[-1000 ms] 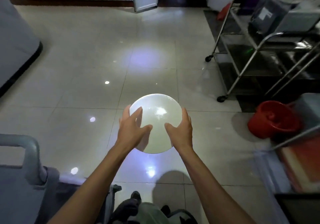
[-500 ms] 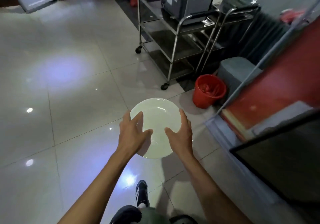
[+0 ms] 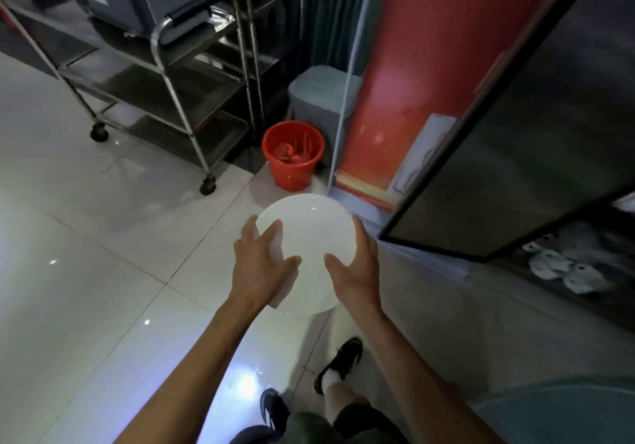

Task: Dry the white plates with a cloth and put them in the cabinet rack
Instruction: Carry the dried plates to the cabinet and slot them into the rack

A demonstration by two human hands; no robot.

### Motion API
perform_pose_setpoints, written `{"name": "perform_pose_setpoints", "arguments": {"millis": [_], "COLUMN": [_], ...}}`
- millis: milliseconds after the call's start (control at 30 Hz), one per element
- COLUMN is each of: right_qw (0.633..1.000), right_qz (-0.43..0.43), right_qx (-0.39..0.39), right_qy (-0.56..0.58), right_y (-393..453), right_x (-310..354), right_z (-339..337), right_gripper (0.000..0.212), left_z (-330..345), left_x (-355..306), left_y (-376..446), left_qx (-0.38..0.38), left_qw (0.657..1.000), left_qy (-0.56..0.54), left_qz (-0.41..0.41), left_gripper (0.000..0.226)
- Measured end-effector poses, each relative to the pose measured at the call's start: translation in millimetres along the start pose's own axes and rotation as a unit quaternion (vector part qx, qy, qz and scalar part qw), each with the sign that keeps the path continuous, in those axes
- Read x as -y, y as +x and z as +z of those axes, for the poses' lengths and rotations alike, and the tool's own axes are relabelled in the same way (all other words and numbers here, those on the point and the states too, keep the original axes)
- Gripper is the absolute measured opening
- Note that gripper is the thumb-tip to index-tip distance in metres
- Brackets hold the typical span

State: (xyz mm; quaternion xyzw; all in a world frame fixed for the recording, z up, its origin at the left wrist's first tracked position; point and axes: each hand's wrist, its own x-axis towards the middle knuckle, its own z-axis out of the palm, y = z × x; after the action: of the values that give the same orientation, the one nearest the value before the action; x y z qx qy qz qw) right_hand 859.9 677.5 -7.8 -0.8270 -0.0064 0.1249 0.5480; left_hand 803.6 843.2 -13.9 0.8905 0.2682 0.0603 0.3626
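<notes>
Trolley [image 3: 165, 76]: steel, on castors, far left, carrying a grey box; well apart from the person.
Red bucket [image 3: 293, 155]: on the tiled floor [image 3: 86, 289], between the trolley and the red panel.
Left hand [image 3: 263, 265]: grips the left edge of the white plate [image 3: 309, 237]; thumb lies across the face, fingers [image 3: 252, 229] curl round the rim.
Plate position: held in the air at mid-frame above the floor, face tilted toward the camera, just left of the cabinet door [image 3: 515, 155].
Right hand [image 3: 355, 265]: grips the right edge the same way, thumb on the face, fingers wrapped behind.
Cloth: none seen in either hand; whether the plate is dry cannot be told.
Cabinet: dark glass door hangs open at right; pale crockery [image 3: 563, 268] lies blurred on a low shelf inside. The rack itself is not made out.
Step (judged): carrying the plate to the cabinet.
Risk 1: the door's lower corner is near the plate's rim; swinging right too early could knock it.
Risk 2: bare thumbs on a glazed, possibly damp face; the plate could slip onto tile.
Risk 3: dim interior; misjudging the slot could strike stored crockery.
</notes>
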Motion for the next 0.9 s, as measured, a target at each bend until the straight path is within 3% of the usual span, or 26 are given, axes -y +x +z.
{"name": "perform_pose_setpoints", "arguments": {"millis": [467,900], "right_qw": [0.982,0.922], "right_qz": [0.042,0.084], "right_qx": [-0.166,-0.365], "right_qy": [0.074,0.095], "right_y": [114,177], "right_x": [-43,-77], "right_z": [-160,-301], "right_gripper": [0.080,0.080], "left_z": [138,273], "left_x": [-175,-329], "left_y": [98,151], "left_qx": [0.137,0.250], "left_qw": [0.981,0.933], "left_qy": [0.058,0.032], "left_qz": [0.123,0.257], "left_gripper": [0.077,0.081]}}
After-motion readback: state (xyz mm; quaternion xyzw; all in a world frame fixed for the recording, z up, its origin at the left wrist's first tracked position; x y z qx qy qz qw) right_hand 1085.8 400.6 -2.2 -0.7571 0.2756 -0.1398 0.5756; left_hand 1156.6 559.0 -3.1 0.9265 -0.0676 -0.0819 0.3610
